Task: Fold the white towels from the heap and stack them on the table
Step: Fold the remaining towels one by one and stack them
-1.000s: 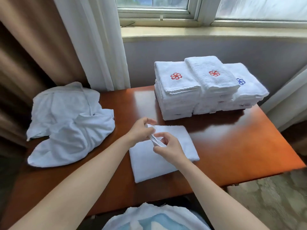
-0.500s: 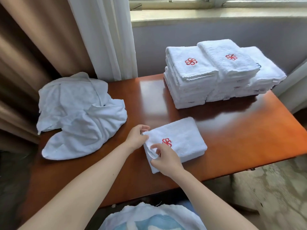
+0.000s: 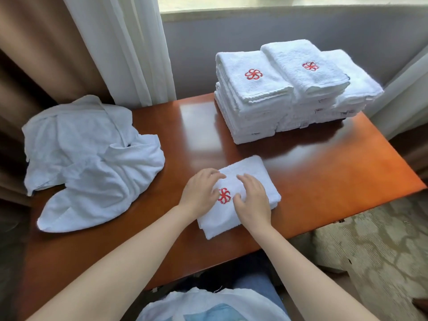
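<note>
A folded white towel (image 3: pixel 252 167) with a red flower emblem lies near the front edge of the wooden table (image 3: pixel 324 172). My left hand (image 3: pixel 199 193) rests flat on its left part and my right hand (image 3: pixel 252 200) presses on its right part, fingers relaxed, the emblem showing between them. A heap of unfolded white towels (image 3: pixel 88 158) lies at the table's left end. Stacks of folded white towels (image 3: pixel 284 89) with red emblems stand at the back right.
Curtains (image 3: pixel 120 47) hang behind the heap at the back left. A wall and window sill (image 3: pixel 278 15) run behind the stacks. Patterned carpet (image 3: pixel 382 246) lies to the right of the table. Bare tabletop shows between the heap, the stacks and my hands.
The towel went from a half-folded sheet to a compact fold with the emblem on top. Both hands let go of its pinched corner and now lie flat on it.
</note>
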Demonstrator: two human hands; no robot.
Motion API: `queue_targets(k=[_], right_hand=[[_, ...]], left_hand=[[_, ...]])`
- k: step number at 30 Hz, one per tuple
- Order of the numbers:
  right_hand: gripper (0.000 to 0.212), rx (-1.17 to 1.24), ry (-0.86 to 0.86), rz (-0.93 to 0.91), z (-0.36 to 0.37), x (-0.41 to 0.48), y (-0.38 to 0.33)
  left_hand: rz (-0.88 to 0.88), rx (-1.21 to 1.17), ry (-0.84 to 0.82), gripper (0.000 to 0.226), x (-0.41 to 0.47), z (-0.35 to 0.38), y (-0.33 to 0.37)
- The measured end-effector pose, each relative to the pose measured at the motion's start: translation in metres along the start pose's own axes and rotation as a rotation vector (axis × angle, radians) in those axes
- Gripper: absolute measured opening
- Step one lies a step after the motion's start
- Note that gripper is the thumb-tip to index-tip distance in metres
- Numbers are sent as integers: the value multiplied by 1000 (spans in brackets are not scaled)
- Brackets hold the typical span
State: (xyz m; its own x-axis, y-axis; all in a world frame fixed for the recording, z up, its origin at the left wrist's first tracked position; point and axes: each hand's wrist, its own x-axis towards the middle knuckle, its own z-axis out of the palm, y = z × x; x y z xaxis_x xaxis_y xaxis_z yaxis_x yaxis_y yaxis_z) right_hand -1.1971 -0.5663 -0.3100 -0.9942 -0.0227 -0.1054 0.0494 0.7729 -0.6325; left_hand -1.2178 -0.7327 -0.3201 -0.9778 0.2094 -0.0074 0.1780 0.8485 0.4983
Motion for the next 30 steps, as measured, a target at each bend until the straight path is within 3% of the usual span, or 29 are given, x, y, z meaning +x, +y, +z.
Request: queue_targets(k=[3,6,13,23,26,30], right_hand=[[73,-255,-201,128,1,8,18],[91,-393,-324,111,8,0,45],[121,-364,-445,55,13,9,65],[105,-351,-470,-136,-6,40,67],[99,-305,-363,-112,-9,36,67],[88,-139,-148,84,-13,16,72]], left_hand=[[103,108,-268,70,4,9,2],[88,286,-438,106,1,19,-9],[17,387,-508,134,3,30,-11],[-210,262,-537,127,-19,27,7],[-275,143,-551,111,-26,26,8],[-304,139,-449,75,-31,25,13]])
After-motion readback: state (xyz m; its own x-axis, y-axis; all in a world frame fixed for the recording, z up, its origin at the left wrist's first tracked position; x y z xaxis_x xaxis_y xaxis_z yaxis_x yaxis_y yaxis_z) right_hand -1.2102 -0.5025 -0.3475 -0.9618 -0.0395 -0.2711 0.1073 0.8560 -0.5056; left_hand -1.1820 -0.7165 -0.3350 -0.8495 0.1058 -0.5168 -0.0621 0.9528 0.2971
